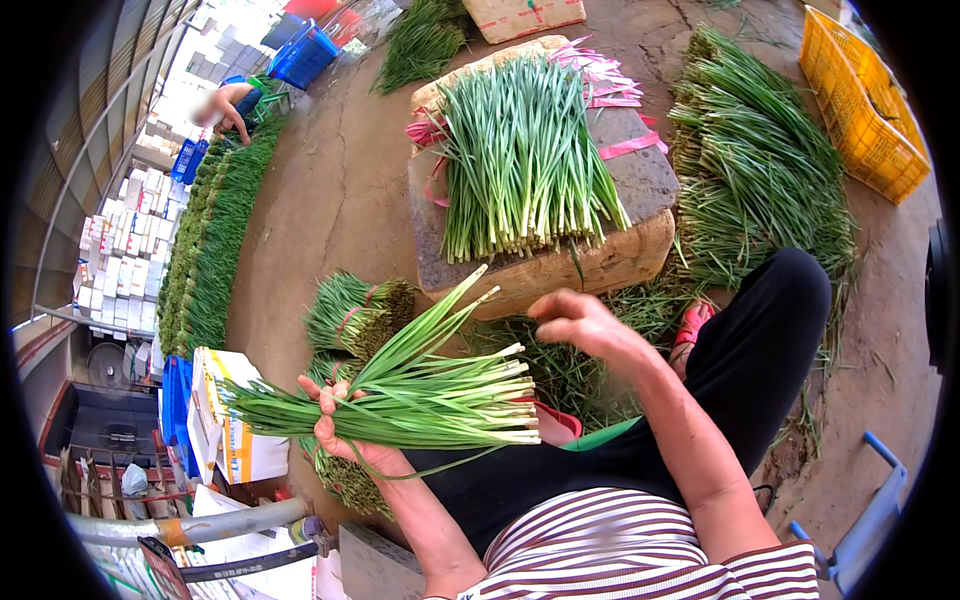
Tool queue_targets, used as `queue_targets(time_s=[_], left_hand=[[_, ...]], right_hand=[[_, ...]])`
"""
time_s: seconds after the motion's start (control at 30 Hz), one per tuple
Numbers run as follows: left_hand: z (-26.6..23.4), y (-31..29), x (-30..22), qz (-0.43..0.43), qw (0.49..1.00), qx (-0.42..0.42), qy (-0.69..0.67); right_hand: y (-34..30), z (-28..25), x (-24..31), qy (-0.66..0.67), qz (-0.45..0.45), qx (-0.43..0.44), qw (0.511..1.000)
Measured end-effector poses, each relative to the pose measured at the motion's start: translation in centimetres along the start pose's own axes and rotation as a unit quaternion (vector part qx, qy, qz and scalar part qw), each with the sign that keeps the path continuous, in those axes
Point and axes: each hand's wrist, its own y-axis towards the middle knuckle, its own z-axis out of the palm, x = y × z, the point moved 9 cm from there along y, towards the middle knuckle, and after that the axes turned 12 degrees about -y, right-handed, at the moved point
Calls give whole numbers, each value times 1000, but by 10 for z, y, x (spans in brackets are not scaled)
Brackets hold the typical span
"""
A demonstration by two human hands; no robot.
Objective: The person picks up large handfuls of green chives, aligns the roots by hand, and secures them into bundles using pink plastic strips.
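My left hand (335, 420) is wrapped round a bunch of garlic chives (440, 400), held sideways above my lap. Its pale cut ends point right, and a few stalks fan upward. My right hand (585, 325) is raised to the right of those ends, apart from them. Its fingers are slightly bent and loosely apart, with nothing visible in them. Ahead stands a low block (620, 240) with a dark top, bearing a layer of loose garlic chives (530, 160). Pink strips (605, 75) lie along its far edge and sides.
Tied chive bundles (350, 315) stand left of the block. A large heap of chives (750, 160) lies at right, near a yellow crate (865, 105). Far left, another person (235, 105) bends beside a long chive row (225, 230). A white foam box (235, 415) stands at left.
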Motion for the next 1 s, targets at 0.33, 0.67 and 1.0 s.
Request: queue_targets(time_s=[0.33,0.67,1.0], left_hand=[[-12,0,-6,-1,1000,-21,2],[-11,0,4,-17,1000,11,-16],[-4,0,-41,72,994,-7,79]], right_hand=[[19,32,-26,80,6,-10,997],[7,75,-19,227,71,114,965],[-37,33,56,22,-101,50,993]])
